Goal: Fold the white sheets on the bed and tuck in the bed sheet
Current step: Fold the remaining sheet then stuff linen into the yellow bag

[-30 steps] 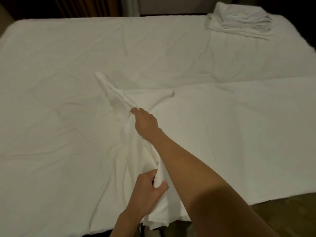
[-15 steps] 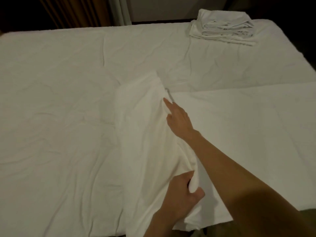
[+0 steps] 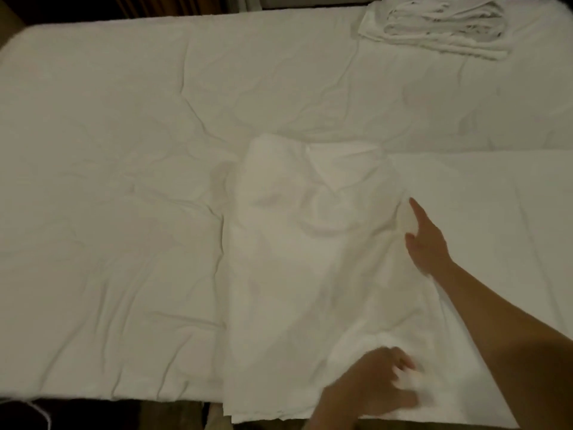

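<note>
From my feed, left of both hands I see the bed sheet (image 3: 117,212) spread over the bed, creased and wrinkled, its near edge ending at the mattress edge.

Next comes the white sheet (image 3: 294,274) being folded. It lies on the bed sheet as a long doubled panel, running from the near edge of the bed up toward the middle, with a rumpled fold at its far end. Its near corner hangs slightly past the mattress edge.

My left hand (image 3: 376,384) sits at the near end of that sheet, palm down, forearm coming in from the bottom of the view. The fingers (image 3: 403,363) are blurred; they look curled against the cloth, but I cannot tell whether the grip has hold of it.

Further from me and to the right, my right hand (image 3: 426,240) rests on the sheet's right edge, arm stretched out across the bed. Its grip is loose and open, index finger straight and pointing away from me, holding nothing.

Far beyond the right hand, near the far right corner of the bed, lies a stack of folded sheets (image 3: 437,24).
</note>
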Tool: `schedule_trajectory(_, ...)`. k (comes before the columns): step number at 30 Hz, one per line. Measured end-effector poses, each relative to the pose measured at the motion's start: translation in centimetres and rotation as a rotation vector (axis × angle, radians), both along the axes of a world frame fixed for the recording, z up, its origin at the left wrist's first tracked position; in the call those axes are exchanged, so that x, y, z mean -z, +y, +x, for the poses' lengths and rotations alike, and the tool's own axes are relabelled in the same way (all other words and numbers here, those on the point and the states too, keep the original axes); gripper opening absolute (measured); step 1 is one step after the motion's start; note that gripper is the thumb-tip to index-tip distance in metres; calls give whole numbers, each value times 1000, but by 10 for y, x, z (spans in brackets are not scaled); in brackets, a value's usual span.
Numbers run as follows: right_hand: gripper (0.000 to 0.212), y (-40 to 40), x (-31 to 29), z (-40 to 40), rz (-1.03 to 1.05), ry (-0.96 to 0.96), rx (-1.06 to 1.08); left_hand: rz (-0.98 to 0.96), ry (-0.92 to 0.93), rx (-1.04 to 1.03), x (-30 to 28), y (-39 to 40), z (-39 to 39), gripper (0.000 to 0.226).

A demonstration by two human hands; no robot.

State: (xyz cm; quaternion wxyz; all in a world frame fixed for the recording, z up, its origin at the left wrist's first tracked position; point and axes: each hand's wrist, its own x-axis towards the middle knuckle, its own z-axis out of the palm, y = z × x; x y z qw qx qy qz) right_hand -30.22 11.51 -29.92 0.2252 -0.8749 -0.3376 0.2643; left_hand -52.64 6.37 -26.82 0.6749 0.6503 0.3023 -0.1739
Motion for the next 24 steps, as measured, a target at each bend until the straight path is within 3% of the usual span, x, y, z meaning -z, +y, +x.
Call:
schedule_trajectory(2,74,-2,15,0,-65,59,123,152,21,-373,16,24,-42,33)
schedule_trajectory(4,74,4,19,1,-100,131,257,447,114,-742,31,51,-86,40)
schedule_trajectory(6,67,17,15,4,-100,178,357,596,356,-824,40,81,-115,56)
schedule_trajectory(9,66,34,10,13,-112,223,388,526,589,-693,56,110,-117,79)
schedule_trajectory(13,62,42,11,23,-135,243,360,710,450,-462,59,128,-64,90)
schedule_trajectory(18,56,45,16,30,-129,214,291,687,201,-301,36,155,29,77)
schedule_trajectory(22,41,60,21,50,-39,422,377,617,175,-242,19,130,107,69)
schedule_trajectory(24,54,74,19,63,49,540,443,604,230,-135,19,97,139,67)
